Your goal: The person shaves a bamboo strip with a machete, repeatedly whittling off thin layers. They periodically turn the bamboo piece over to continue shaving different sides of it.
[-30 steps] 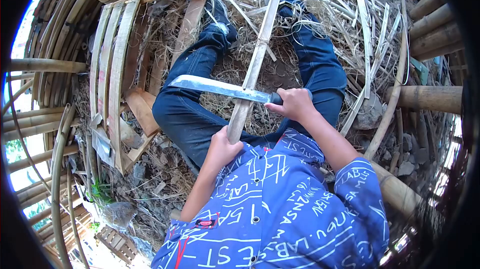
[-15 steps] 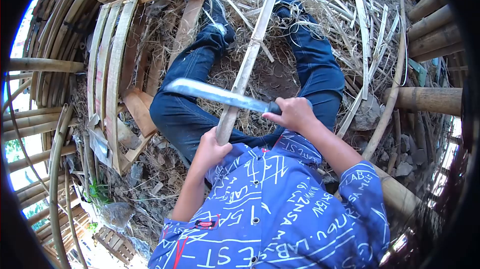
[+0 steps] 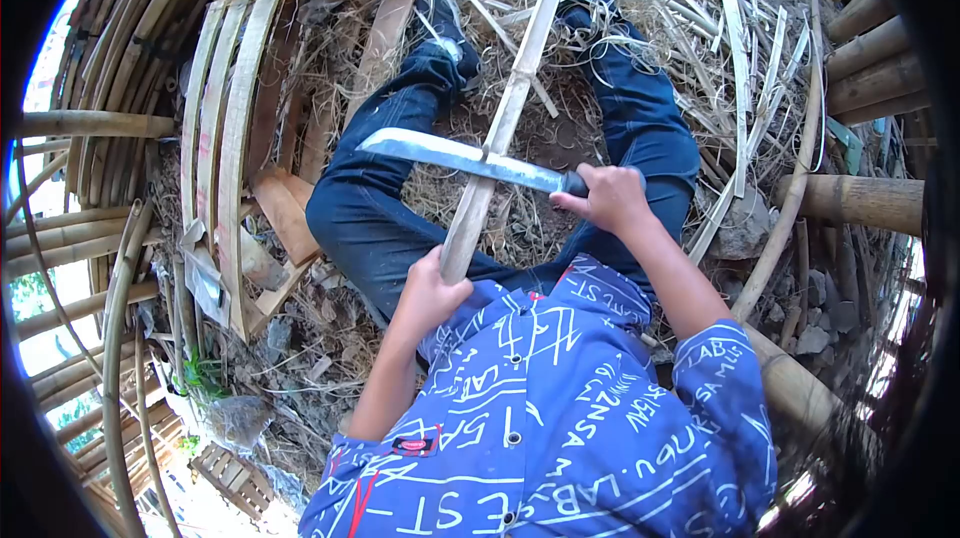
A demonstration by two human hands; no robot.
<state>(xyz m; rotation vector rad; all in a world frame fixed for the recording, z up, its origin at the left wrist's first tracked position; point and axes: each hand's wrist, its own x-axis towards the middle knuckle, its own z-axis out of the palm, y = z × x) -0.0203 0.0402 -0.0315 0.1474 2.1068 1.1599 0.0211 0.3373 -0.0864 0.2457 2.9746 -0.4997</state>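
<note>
My left hand (image 3: pixel 428 295) is wrapped round the near end of a long split bamboo strip (image 3: pixel 513 93), which runs away from me between my legs. In my right hand (image 3: pixel 612 200) is the dark handle of a machete (image 3: pixel 440 150). Its blade lies across the strip, pointing left, with the edge meeting the bamboo or very close to it. A small dark spot, perhaps a node or a curl of shaving, shows where blade and strip cross. The strip's far end passes beyond the top of the view.
A slatted wooden crate (image 3: pixel 238 118) lies to the left. Thin bamboo strips (image 3: pixel 735 48) and curly shavings cover the ground ahead and right. Thick bamboo poles (image 3: pixel 860 203) jut in from the right. Stones (image 3: pixel 745 226) sit beside my right knee.
The machete has slid forward along the strip, away from my body, with my right hand moving forward and slightly right. My left hand keeps its grip on the near end.
</note>
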